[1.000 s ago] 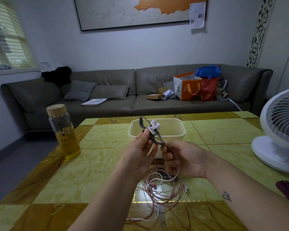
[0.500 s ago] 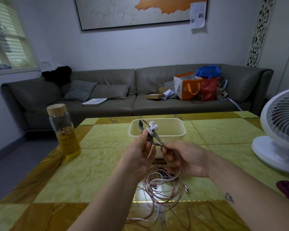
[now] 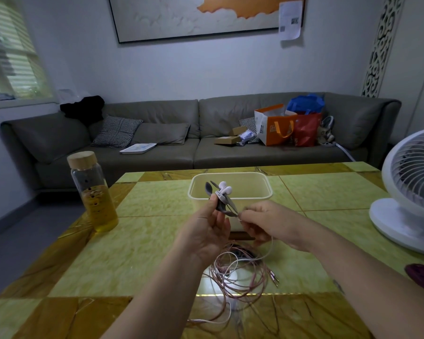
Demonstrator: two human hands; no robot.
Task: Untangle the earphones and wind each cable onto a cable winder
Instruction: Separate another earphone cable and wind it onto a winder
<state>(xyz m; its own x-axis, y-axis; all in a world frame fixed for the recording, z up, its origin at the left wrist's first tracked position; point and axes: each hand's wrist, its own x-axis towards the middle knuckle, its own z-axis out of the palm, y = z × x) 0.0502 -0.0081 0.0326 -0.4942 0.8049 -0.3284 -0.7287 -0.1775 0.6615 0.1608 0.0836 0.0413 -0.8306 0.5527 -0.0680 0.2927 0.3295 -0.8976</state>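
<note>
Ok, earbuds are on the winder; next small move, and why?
Probably wrap one turn of the white cable round the winder with the right hand: the left hand grips the winder, the earbuds sit at its top, and the slack trails into the pink tangle.

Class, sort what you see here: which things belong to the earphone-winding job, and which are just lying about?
Belong to the job: left hand gripping the grey cable winder; white earphones on it, their cable pinched by the right hand; pink cable tangle on the table.
Lying about: bottle; fan; cream tub; shopping bags on the sofa.
</note>
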